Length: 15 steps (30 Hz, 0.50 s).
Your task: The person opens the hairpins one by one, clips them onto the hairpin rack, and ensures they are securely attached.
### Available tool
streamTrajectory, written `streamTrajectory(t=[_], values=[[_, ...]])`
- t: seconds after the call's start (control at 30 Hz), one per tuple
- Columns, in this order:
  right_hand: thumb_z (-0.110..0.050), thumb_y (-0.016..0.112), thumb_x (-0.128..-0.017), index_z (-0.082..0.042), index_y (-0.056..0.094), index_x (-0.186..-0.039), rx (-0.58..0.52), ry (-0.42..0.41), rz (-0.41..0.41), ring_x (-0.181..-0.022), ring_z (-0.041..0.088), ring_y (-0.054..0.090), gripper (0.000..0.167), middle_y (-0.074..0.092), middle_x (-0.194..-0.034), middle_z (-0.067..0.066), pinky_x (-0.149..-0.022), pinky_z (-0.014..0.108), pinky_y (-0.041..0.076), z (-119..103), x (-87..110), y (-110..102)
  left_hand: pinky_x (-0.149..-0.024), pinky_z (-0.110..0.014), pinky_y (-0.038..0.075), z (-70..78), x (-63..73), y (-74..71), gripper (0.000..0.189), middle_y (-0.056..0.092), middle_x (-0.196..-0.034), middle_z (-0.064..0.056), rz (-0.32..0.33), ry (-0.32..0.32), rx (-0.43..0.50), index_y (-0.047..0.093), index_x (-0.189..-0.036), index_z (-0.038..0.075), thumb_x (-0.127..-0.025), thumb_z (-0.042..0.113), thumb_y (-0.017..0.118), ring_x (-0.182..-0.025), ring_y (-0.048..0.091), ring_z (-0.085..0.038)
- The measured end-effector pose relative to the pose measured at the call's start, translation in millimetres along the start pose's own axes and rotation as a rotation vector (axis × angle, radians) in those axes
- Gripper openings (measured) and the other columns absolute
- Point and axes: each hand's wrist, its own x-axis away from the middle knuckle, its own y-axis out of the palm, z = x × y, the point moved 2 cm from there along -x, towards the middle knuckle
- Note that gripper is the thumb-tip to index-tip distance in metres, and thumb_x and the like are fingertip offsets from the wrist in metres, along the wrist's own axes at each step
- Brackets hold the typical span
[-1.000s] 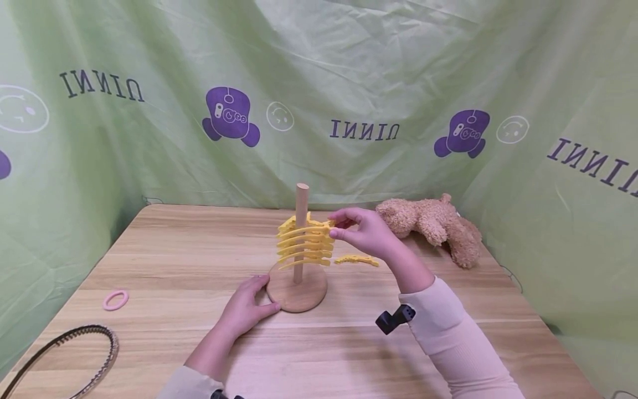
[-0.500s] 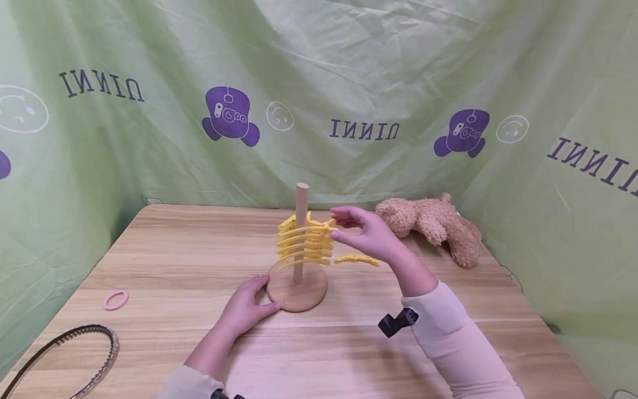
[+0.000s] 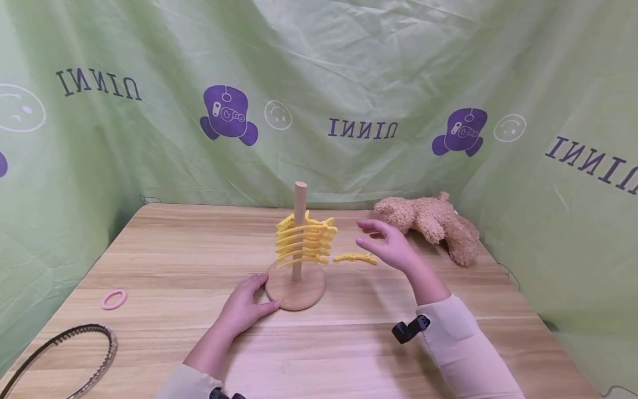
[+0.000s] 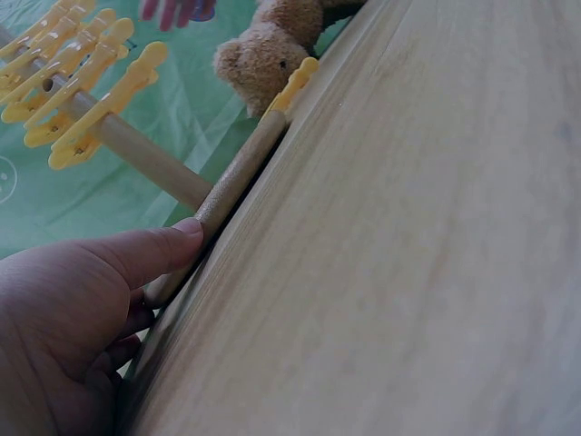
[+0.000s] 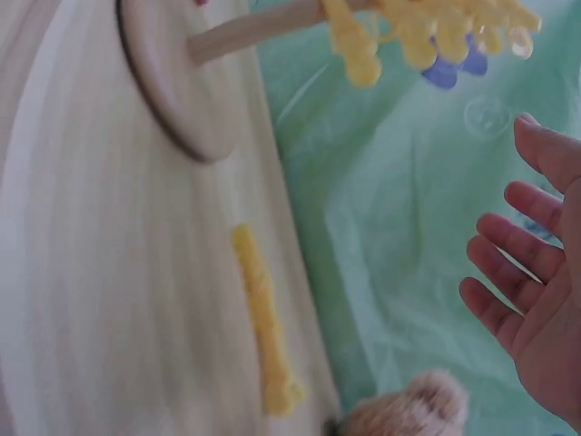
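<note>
A wooden stand [image 3: 300, 195] with a round base rises from the table, and several yellow hair clips [image 3: 317, 229] are clamped one above another on its post. At the base's left rim, my left hand [image 3: 242, 311] holds on, its thumb [image 4: 163, 252] lying over the edge in the left wrist view. My right hand [image 3: 394, 248] hovers to the right of the clips, apart from them, with nothing in it; the right wrist view shows its fingers [image 5: 508, 272] spread. On the table below it lies a loose yellow hair clip [image 3: 355, 258].
A brown teddy bear [image 3: 430, 223] lies at the back right of the table. On the left are a pink ring [image 3: 114, 307] and, nearer the front, a dark toothed headband [image 3: 75, 332]. A green printed curtain [image 3: 309, 160] surrounds the table.
My right hand has let go of the top clip at the post and drawn back to the right. That clip stays on the post. The left hand keeps its place on the base.
</note>
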Motion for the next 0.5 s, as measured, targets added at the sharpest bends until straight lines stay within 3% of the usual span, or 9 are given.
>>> streamTrajectory(t=[0.5], values=[[-0.021,0.072,-0.088,0.001,0.051,-0.137,0.022,0.117,0.022,-0.13,0.043,0.047,0.058,0.053,-0.14,0.024,-0.111,0.056,0.037,80,-2.2,12,-0.117,-0.058,0.029,2.7,1.9,-1.1,0.076,0.048,-0.144,-0.028,-0.003,-0.012,0.018,0.049,-0.139,-0.007,-0.08,0.03,0.081,-0.14,0.036,-0.046]])
